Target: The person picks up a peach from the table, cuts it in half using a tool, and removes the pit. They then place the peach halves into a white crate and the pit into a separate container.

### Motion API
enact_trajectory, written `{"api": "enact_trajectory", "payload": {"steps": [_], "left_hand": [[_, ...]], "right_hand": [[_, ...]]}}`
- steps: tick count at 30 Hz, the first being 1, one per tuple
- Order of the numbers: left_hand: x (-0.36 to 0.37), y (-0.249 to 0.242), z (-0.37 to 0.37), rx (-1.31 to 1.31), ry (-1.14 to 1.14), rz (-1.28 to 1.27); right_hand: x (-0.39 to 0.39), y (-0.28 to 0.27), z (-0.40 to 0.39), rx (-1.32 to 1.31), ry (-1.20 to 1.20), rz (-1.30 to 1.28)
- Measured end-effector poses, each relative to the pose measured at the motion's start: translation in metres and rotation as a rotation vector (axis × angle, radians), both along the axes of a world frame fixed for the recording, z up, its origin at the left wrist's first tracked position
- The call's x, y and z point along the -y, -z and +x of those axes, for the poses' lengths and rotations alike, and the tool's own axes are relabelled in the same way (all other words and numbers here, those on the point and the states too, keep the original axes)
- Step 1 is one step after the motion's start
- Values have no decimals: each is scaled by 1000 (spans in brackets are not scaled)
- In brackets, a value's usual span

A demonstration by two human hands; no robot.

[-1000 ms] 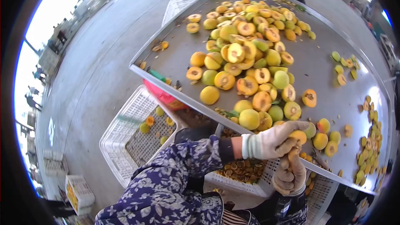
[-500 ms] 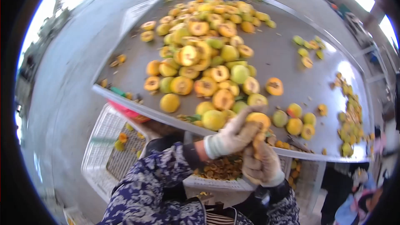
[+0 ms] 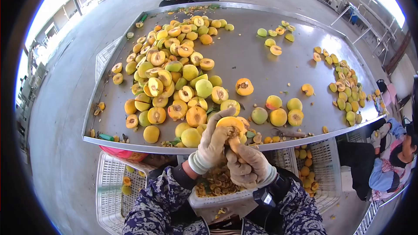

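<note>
Gripping a yellow-orange fruit (image 3: 230,123) in the left hand (image 3: 210,144) and pinching a tan piece (image 3: 234,143) (what exactly, hard to tell) in the right hand (image 3: 251,166), just below frame centre, probably light, firm yet bruisable, best cupped by its skin.

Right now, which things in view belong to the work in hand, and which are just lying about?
Likely in use:
- left hand, holding a cut fruit
- right hand, just below it
- fruit pile on the metal table
- crate of cut pieces

Apparently lying about:
- green object, near-left table edge
- pink item under that edge
</note>
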State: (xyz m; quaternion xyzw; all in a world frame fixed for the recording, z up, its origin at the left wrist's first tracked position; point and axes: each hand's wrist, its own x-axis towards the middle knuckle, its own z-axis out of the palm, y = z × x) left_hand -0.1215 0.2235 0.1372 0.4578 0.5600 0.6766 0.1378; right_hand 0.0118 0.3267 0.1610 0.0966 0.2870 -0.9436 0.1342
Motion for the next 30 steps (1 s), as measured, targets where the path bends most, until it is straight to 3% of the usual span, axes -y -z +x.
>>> {"api": "enact_trajectory", "payload": {"steps": [1,5,7,10,11,13,14,15,17,19,21,23,25,26,27,29,30], "left_hand": [[0,-6,8,350,84,9],[6,-26,33,464,20,116],[17,-21,44,403,-77,93],[40,-20,56,415,-358,86],[56,-25,62,700,-352,245],[91,-24,53,670,-333,243],[107,-22,52,655,-411,243],[127,-25,50,591,-435,267],[182,-29,47,486,-486,172],[238,-16,41,625,-511,204],[265,-5,44,749,-507,224],[253,1,58,798,-423,251],[222,-9,71,888,-346,251],[209,-12,75,967,-230,315],[196,-16,76,1041,-103,382],[171,-16,81,1182,69,439],[160,-8,85,1133,85,422]], "right_hand": [[0,1,3,-32,-16,-46],[1,-10,11,-106,-61,151],[6,-10,17,-115,-89,196],[13,-12,32,-185,-204,405],[16,-11,41,-190,-222,384],[21,-11,50,-257,-287,389],[21,-16,49,-287,-396,639],[30,-13,47,-481,-287,1156],[28,27,50,-481,-209,1752],[28,36,54,-471,-90,1940],[36,24,57,-442,153,1765],[35,20,57,-510,-149,1944],[33,53,56,-529,-339,2103],[38,52,55,-526,-179,2106],[43,45,54,-515,-177,2118],[53,18,55,-408,91,1578],[59,8,56,-262,94,1195]]}}
